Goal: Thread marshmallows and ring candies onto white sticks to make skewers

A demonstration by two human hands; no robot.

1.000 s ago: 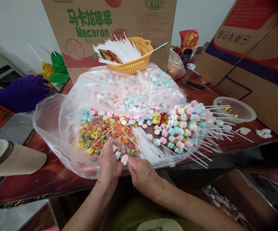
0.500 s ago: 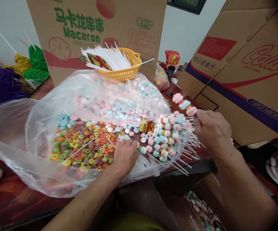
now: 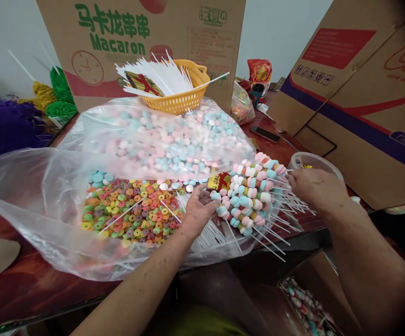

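My right hand (image 3: pixel 319 189) pinches the white stick of a marshmallow skewer (image 3: pixel 269 163), whose pink, white and blue pieces rest on top of a pile of finished skewers (image 3: pixel 246 203). The sticks of that pile point right, toward me. My left hand (image 3: pixel 200 210) has its thumb and fingers apart beside a few loose marshmallows (image 3: pixel 215 195) at the pile's left edge; whether the fingertips touch them is unclear. Under the left wrist lie bare white sticks (image 3: pixel 209 235). Colourful ring-shaped candies (image 3: pixel 129 210) spread out to the left.
A clear plastic bag (image 3: pixel 66 172) surrounds the candies and many marshmallows. Behind stands a yellow basket (image 3: pixel 178 102) of white sticks. A round plastic tub (image 3: pixel 333 168) is partly behind my right hand, near a phone (image 3: pixel 265 134). Cardboard boxes (image 3: pixel 219 60) line the back and right.
My right hand has lowered the raised skewer onto the pile. My left hand has shifted from the bare sticks rightward to the marshmallows, its fingers spreading. The view has turned slightly, showing the tub.
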